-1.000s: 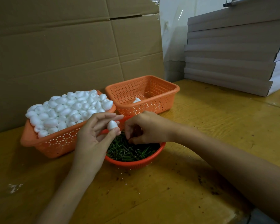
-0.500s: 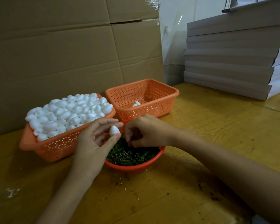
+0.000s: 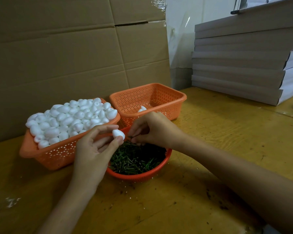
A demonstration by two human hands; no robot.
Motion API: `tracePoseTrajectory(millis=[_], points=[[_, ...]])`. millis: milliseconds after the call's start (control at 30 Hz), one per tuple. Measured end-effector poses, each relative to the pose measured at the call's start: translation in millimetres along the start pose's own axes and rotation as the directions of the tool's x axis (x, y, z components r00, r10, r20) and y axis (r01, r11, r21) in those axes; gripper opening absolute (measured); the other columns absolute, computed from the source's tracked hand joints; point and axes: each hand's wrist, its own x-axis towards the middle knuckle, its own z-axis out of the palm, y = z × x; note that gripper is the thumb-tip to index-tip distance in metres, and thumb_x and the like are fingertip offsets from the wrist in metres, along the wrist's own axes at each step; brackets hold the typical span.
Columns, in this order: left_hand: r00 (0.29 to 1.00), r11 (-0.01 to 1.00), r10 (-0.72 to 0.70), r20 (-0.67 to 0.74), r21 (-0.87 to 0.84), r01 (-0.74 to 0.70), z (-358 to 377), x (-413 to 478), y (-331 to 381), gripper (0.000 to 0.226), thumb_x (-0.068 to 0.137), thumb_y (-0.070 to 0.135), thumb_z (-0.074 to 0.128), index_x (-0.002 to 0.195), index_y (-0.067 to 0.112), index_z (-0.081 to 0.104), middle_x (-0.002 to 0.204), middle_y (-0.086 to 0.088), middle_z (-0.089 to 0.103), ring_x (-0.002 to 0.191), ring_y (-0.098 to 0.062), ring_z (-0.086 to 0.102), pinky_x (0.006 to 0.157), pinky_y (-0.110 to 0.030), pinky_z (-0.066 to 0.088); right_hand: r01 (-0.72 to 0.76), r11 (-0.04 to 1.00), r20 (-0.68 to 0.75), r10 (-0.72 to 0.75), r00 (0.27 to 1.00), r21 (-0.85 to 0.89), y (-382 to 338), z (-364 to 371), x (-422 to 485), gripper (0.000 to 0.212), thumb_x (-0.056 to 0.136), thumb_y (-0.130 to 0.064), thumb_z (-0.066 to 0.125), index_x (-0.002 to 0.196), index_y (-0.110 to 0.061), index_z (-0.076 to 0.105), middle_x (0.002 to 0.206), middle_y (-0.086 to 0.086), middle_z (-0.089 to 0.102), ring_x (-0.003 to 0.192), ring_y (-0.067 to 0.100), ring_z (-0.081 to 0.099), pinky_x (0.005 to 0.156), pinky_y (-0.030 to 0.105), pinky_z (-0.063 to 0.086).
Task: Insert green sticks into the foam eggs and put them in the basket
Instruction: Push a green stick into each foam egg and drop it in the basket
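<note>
**Foam egg held at the fingertips above the stick bowl**

Foam egg point(image 3: 118, 133), small and white, sits pinched between the thumb and curled fingers point(image 3: 103, 128) of the left hand point(image 3: 93, 149). That hand rises from the near edge of the desk point(image 3: 210, 141) with its palm turned toward the camera. Just beside it, the right hand point(image 3: 152, 128) reaches in from the right, its fingers bunched and nipping a thin green stick point(image 3: 130, 136) whose tip points at the egg. Whether the stick touches the foam cannot be told. Both hands hover over a round orange bowl point(image 3: 139, 177) heaped with loose green sticks point(image 3: 135, 159), and the left hand covers the bowl's left rim. White crumbs point(image 3: 12, 200) lie on the desk at the near left.

Behind the left hand stands an orange perforated basket point(image 3: 57, 154), piled over its rim with a heap of foam eggs point(image 3: 71, 119). The left fingers cover part of its near right corner. Just to its right is a second orange basket point(image 3: 167, 105) holding one white egg point(image 3: 142, 109) at its near wall, partly hidden by the right hand's knuckles. Whether that egg carries a stick cannot be seen.

Farther back, a brown cardboard sheet point(image 3: 66, 56) stands upright behind both baskets. At the far right a stack of flat grey boxes point(image 3: 240, 65) rests on the desk, well apart from the baskets.
</note>
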Motion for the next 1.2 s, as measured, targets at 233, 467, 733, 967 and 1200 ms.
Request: tracePoseTrajectory(millis=[233, 467, 733, 967, 1200], points=[[1.0, 1.0, 0.007, -0.025, -0.017, -0.007, 0, 0, -3, 0.021, 0.078, 0.03, 0.084, 0.097, 0.035, 0.075, 0.11, 0.008, 0.081, 0.101, -0.017, 0.08, 0.087, -0.019, 0.06, -0.007, 0.99, 0.062, -0.002, 0.998, 0.144, -4, 1, -2, 0.014, 0.089, -0.003, 0.08, 0.101, -0.003, 0.072, 0.085, 0.007, 0.08, 0.071, 0.018, 0.079, 0.068, 0.037, 0.066], [1.0, 1.0, 0.004, -0.02, 0.02, -0.003, -2, 1, -5, 0.023, 0.076, 0.036, 0.084, 0.097, 0.038, 0.075, 0.113, 0.009, 0.08, 0.101, -0.018, 0.08, 0.086, -0.032, 0.063, 0.021, 0.986, 0.084, -0.035, 0.996, 0.165, -9, 0, -3, 0.017, 0.091, -0.006, 0.079, 0.104, -0.002, 0.07, 0.087, 0.007, 0.08, 0.074, 0.018, 0.079, 0.072, 0.039, 0.066], [1.0, 1.0, 0.0, -0.005, 0.02, 0.001, -3, 2, -6, 0.025, 0.075, 0.031, 0.085, 0.097, 0.036, 0.075, 0.113, 0.006, 0.08, 0.105, -0.017, 0.079, 0.09, -0.035, 0.062, -0.005, 0.977, 0.049, -0.006, 0.999, 0.213, -9, 1, -2, 0.019, 0.088, -0.004, 0.081, 0.101, -0.001, 0.068, 0.08, 0.006, 0.079, 0.072, 0.021, 0.078, 0.072, 0.039, 0.066], [0.999, 0.999, 0.024, 0.036, 0.021, -0.025, -2, 1, -3, 0.026, 0.078, 0.018, 0.086, 0.099, 0.03, 0.076, 0.111, 0.002, 0.081, 0.107, -0.015, 0.078, 0.089, -0.02, 0.059, -0.004, 0.988, 0.056, -0.004, 0.998, 0.156, -8, 2, -3, 0.023, 0.086, -0.004, 0.083, 0.099, -0.005, 0.064, 0.079, 0.004, 0.079, 0.07, 0.017, 0.078, 0.072, 0.041, 0.067], [0.999, 0.998, 0.034, 0.043, 0.058, -0.037, 1, 0, -2, 0.027, 0.08, 0.009, 0.086, 0.103, 0.022, 0.081, 0.103, 0.003, 0.083, 0.1, -0.013, 0.079, 0.083, -0.016, 0.059, -0.038, 0.964, 0.053, 0.025, 0.998, 0.262, -11, 2, -4, 0.028, 0.087, 0.001, 0.081, 0.107, -0.002, 0.062, 0.084, 0.01, 0.08, 0.075, 0.021, 0.079, 0.073, 0.036, 0.066]])
